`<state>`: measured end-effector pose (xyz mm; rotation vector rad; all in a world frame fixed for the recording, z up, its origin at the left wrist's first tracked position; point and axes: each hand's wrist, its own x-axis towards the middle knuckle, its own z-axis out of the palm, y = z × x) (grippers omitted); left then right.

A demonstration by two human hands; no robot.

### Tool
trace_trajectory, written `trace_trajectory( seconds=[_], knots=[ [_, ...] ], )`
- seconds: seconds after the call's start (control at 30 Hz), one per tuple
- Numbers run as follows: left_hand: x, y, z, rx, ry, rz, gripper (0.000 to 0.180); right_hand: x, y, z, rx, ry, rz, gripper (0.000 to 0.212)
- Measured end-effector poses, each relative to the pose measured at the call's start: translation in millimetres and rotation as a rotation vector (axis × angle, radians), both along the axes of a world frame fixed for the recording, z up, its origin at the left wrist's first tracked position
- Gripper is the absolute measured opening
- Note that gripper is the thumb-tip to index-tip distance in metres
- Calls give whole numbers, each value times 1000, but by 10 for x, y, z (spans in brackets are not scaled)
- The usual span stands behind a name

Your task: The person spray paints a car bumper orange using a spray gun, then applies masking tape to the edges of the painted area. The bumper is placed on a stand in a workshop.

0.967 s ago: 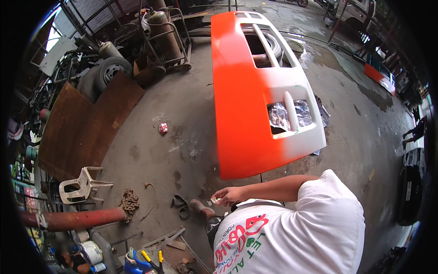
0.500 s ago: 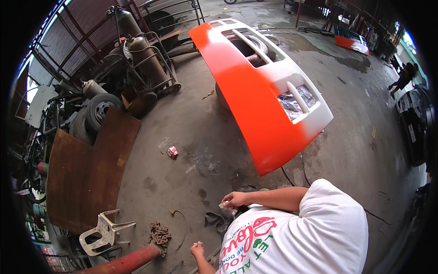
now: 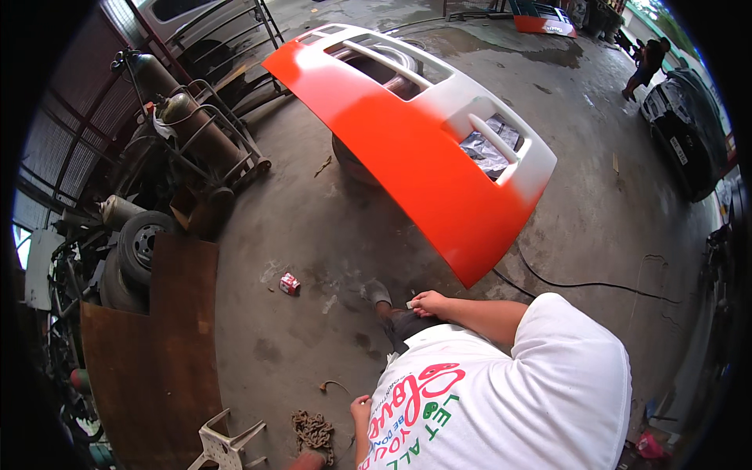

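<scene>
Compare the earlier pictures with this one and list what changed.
The view swung, sliding the orange and white body panel toward upper right. The left hand came into sight, low beside the rusty chain. The right hand keeps pinching a small pale piece.

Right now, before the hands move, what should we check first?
1. Right hand grips the white piece: ok, pinched at the fingertips.
2. Left hand is empty: cannot tell, its fingers are curled.
3. Panel stands steady: cannot tell, its support is hidden.
4. Cable is away from the shoe: ok, it lies off to the right.
5. Chain is out of the way: not ok, it lies on the floor near the left hand.
</scene>
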<state>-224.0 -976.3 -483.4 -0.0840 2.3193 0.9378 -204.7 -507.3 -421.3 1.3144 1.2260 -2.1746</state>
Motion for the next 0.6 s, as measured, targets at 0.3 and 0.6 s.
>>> trace_trajectory(
  seconds=[0.3,0.6],
  knots=[
    [-2102,504,950,-185,-139,109,31,-2415,130,473,70,141,277,50],
    [-3632,497,113,-366,-337,-14,51,-3107,628,223,113,172,387,50]
  ],
)
